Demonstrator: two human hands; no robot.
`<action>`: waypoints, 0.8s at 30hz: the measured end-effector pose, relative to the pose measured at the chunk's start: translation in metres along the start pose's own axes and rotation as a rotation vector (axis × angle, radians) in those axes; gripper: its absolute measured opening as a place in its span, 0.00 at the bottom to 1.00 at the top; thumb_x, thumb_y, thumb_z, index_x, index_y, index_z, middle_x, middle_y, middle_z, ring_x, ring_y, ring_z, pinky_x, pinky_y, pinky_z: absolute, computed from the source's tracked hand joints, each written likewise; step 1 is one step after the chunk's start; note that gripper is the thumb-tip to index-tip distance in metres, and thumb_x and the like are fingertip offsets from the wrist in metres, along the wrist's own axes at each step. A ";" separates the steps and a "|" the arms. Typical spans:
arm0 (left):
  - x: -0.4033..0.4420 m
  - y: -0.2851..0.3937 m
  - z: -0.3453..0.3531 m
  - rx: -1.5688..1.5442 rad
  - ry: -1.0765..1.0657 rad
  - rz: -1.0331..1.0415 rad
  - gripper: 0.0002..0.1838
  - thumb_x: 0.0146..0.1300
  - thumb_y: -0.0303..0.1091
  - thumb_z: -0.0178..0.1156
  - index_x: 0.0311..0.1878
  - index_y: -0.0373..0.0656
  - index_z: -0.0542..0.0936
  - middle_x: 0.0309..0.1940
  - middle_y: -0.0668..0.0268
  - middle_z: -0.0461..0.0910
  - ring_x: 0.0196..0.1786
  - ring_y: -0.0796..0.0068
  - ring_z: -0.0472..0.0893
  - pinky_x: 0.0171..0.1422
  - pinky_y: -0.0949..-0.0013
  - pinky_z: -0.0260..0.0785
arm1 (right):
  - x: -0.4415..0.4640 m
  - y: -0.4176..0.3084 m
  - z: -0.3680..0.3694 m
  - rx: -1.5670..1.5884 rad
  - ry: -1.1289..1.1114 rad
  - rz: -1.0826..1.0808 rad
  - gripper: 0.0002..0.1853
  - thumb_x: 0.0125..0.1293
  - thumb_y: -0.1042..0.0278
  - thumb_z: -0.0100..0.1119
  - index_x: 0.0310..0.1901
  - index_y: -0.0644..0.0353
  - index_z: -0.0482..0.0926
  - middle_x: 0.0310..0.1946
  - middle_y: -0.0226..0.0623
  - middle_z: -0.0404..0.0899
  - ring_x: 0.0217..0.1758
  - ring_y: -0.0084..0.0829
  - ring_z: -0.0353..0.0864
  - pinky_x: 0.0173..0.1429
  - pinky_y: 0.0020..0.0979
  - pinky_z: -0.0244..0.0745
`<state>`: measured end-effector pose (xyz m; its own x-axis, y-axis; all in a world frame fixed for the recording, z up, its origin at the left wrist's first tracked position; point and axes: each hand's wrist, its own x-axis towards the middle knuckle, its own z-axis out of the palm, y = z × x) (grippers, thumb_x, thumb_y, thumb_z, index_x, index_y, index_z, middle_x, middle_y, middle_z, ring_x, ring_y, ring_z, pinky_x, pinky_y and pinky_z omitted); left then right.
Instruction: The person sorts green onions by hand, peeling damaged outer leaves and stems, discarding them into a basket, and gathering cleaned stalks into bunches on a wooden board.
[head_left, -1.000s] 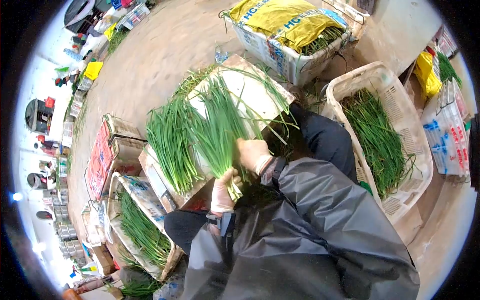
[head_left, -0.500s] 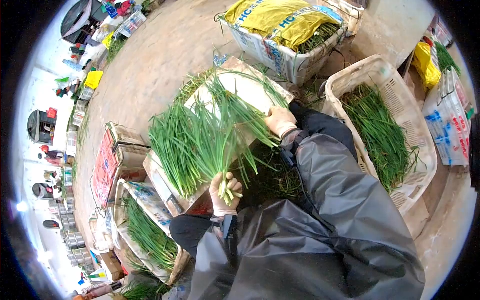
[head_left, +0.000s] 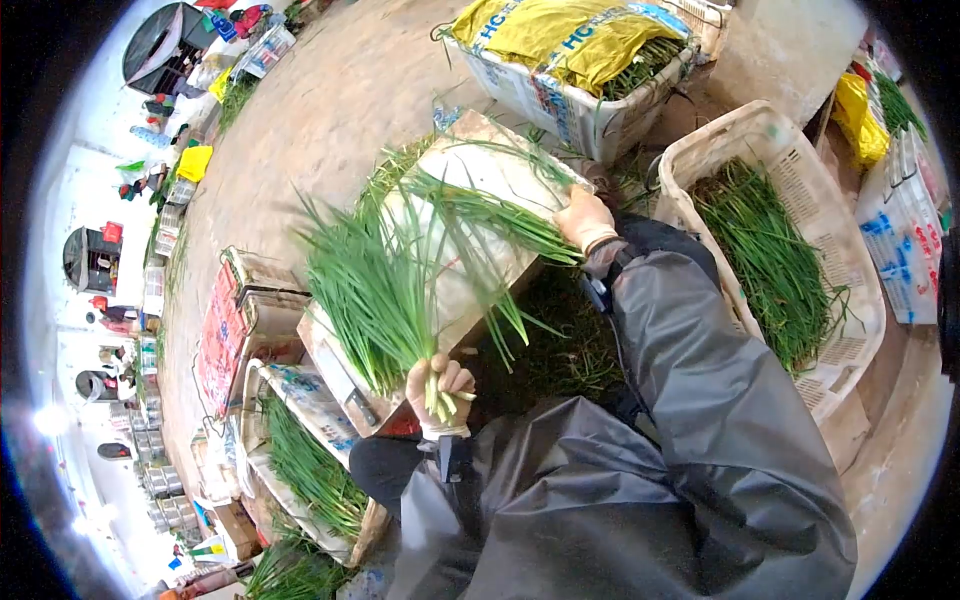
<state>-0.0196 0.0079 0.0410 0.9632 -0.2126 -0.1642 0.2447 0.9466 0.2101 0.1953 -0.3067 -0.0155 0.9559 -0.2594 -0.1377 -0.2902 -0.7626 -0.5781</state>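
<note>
My left hand (head_left: 440, 396), pale-gloved, is closed round the white stem ends of a bunch of long green stalks (head_left: 400, 300), whose leaves fan up and left over a pile on the board. My right hand (head_left: 585, 218) is at the right edge of the pale board (head_left: 480, 155), its fingers closed at some loose green stalks (head_left: 505, 217) lying across it; the fingertips are partly hidden. A blade with a dark handle (head_left: 358, 403) lies at the board's lower left corner. Dark green scraps (head_left: 565, 345) lie below the board, between my knees.
A white crate (head_left: 870, 330) of green stalks stands at the right. Behind the board is a crate with a yellow sack (head_left: 560, 40). A red-covered box (head_left: 222, 330) and another crate of stalks (head_left: 305, 460) are at the left. More crates line the far left wall.
My right hand has moved away from my left hand, up and right to the board's edge, with some stalks. The bunch in my left hand has swung left over the pile.
</note>
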 end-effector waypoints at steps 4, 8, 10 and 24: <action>0.000 -0.008 0.004 -0.041 0.058 0.012 0.10 0.73 0.36 0.58 0.41 0.37 0.78 0.38 0.65 0.82 0.28 0.79 0.71 0.35 0.71 0.62 | -0.054 -0.034 -0.022 0.206 0.101 -0.318 0.15 0.67 0.59 0.61 0.49 0.58 0.84 0.37 0.47 0.88 0.38 0.44 0.89 0.45 0.41 0.82; 0.002 -0.011 0.009 -0.051 0.065 0.005 0.10 0.73 0.36 0.59 0.40 0.38 0.77 0.37 0.65 0.81 0.27 0.79 0.70 0.34 0.72 0.62 | -0.113 -0.051 0.002 0.526 -0.778 -0.512 0.23 0.63 0.60 0.65 0.55 0.69 0.82 0.48 0.49 0.88 0.46 0.39 0.88 0.56 0.38 0.83; 0.003 -0.015 0.012 -0.051 0.062 0.005 0.10 0.73 0.36 0.58 0.41 0.38 0.76 0.37 0.64 0.81 0.27 0.79 0.71 0.33 0.72 0.64 | -0.139 -0.053 0.040 0.598 -0.791 -0.639 0.31 0.55 0.57 0.69 0.57 0.68 0.79 0.49 0.54 0.86 0.55 0.46 0.86 0.60 0.40 0.80; 0.002 -0.017 -0.005 0.057 0.212 -0.052 0.11 0.72 0.37 0.60 0.43 0.38 0.78 0.38 0.63 0.81 0.29 0.76 0.71 0.35 0.71 0.64 | -0.168 -0.077 0.039 0.488 -0.490 -0.659 0.16 0.69 0.50 0.61 0.45 0.54 0.86 0.40 0.45 0.87 0.44 0.51 0.86 0.50 0.45 0.80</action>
<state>-0.0221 -0.0075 0.0327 0.9058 -0.1987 -0.3741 0.3047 0.9192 0.2495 0.0585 -0.1811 0.0215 0.8652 0.4954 0.0778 0.2581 -0.3070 -0.9160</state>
